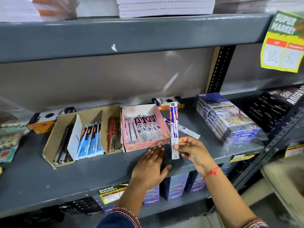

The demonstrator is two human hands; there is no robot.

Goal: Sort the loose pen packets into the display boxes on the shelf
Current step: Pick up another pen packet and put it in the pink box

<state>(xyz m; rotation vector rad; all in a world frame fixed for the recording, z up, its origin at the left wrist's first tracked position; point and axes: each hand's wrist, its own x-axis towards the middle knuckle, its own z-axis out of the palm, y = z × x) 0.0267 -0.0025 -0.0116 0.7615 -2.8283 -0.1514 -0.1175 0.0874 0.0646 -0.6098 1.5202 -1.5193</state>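
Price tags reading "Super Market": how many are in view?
3: a large price tag hanging at upper right, a small tag on the shelf edge below the left hand, another at right. More may be hidden.

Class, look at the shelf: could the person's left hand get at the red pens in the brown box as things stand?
Probably yes. The left hand lies flat and empty on the shelf before the pink box. The red pens sit in the open-topped brown box just to its left, with nothing between.
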